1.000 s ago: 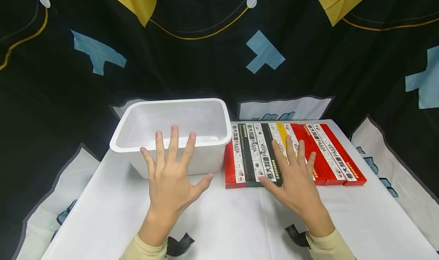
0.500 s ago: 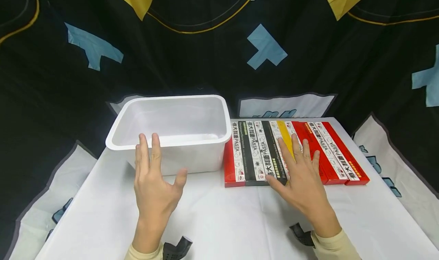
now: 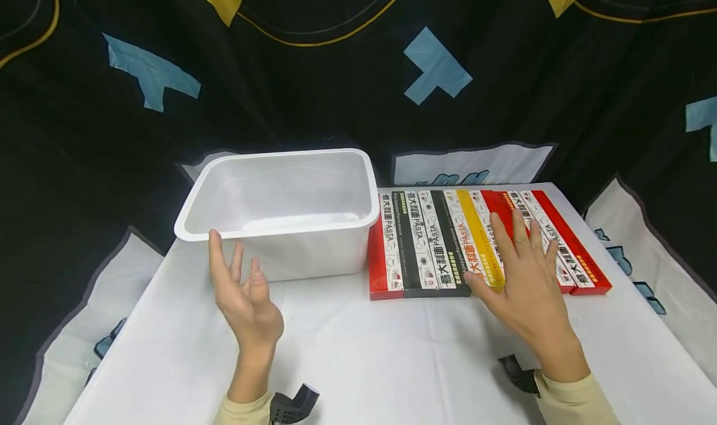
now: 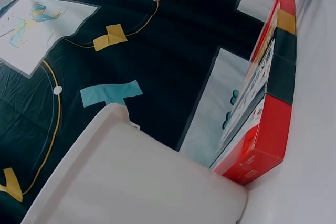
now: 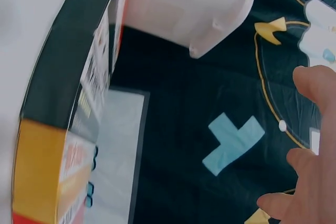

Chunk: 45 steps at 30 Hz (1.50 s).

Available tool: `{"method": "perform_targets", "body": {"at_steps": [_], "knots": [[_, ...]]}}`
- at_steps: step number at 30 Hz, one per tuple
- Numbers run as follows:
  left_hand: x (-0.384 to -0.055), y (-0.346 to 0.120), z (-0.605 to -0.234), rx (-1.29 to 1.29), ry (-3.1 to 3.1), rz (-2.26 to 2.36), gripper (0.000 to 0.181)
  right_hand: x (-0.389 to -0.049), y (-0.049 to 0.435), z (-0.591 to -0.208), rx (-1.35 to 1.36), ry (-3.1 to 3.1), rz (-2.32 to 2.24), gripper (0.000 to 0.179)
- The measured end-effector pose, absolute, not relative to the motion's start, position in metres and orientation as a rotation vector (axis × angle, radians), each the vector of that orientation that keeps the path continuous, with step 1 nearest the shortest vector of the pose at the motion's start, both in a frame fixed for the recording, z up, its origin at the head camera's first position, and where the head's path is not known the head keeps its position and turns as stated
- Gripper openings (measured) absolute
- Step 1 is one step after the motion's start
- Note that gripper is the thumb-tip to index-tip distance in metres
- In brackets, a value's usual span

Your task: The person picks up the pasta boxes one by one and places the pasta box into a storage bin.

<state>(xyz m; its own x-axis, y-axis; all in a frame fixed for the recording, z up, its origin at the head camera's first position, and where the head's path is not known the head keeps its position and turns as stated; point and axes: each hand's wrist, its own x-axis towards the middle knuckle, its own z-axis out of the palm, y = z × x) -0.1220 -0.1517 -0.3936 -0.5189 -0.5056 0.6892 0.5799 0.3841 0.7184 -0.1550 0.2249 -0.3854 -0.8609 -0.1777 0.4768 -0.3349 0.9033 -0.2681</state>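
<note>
In the head view my left hand (image 3: 249, 310) is raised in front of a white plastic bin (image 3: 310, 251), turned on its side with loosely bent fingers and nothing in them. Its longest fingertip overlaps the bin's front rim in this view. My right hand (image 3: 529, 288), fingers spread and palm down, is over the right part of a row of pasta boxes (image 3: 411, 244) and holds nothing. The boxes lie side by side, red, black and yellow with white label strips. Part of the row is hidden behind the right hand, whose fingers (image 5: 315, 87) show at the right wrist view's edge.
A white-covered table (image 3: 381, 350) carries the bin and boxes, with the bin's right side close against the leftmost red box. A black cloth (image 3: 313, 101) with blue and yellow patches hangs behind. Black straps (image 3: 294, 406) show at both cuffs.
My left hand has rolled from palm down to its side, drawn down and left, and its spread fingers have bent. The right hand has shifted right over the boxes. The head view has tilted slightly down.
</note>
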Motion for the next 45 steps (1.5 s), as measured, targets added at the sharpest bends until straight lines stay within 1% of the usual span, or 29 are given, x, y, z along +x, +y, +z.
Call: {"method": "perform_targets", "body": {"at_steps": [5,10,14,19,30,34,39,45], "knots": [[-0.122,-0.149,-0.390,-0.076,-1.469,-1.547,0.067,-0.156,0.241,-0.385,0.324,-2.635,0.459,0.101],[-0.125,-0.146,-0.383,-0.051,-1.093,-1.885,0.065,-0.157,0.261,-0.387,0.217,-2.675,0.464,0.102],[-0.128,-0.149,-0.379,0.062,-0.876,-2.072,0.058,-0.157,0.280,-0.391,0.115,-2.708,0.490,0.100],[-0.131,-0.154,-0.374,0.166,-0.807,-2.188,0.050,-0.162,0.304,-0.395,0.027,-2.718,0.510,0.096],[-0.144,-0.159,-0.372,0.216,-0.866,-2.225,0.053,-0.182,0.355,-0.415,-0.123,-2.816,0.525,0.096],[-0.148,-0.162,-0.376,0.260,-0.819,-2.208,0.056,-0.191,0.370,-0.429,-0.157,-2.876,0.536,0.096],[-0.151,-0.164,-0.380,0.303,-0.836,-2.185,0.060,-0.193,0.388,-0.447,-0.244,-2.977,0.600,0.098],[-0.157,-0.167,-0.377,0.301,-0.829,-2.147,0.065,-0.196,0.404,-0.456,-0.290,-3.101,0.757,0.090]]}}
